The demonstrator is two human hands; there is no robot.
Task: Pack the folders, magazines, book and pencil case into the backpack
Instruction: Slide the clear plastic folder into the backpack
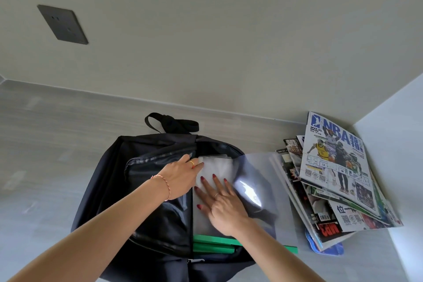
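Right hand [225,207] fingers flat on folder [215,171], left hand [180,178] fingertips hidden inside backpack [114,178]

Bench [68,135]: pale grey, wood-grain surface; it meets a wall at the far edge and a white panel on the right.
Backpack [109,178]: black, lying flat near the bench middle, unzipped, its carry loop toward the wall.
Magazines [332,174]: a fanned, untidy stack at the right, just beside the backpack, a basketball cover on top.
Blue item [329,249]: lies on the bench under the near end of the stack; only an edge shows, so what it is cannot be told.
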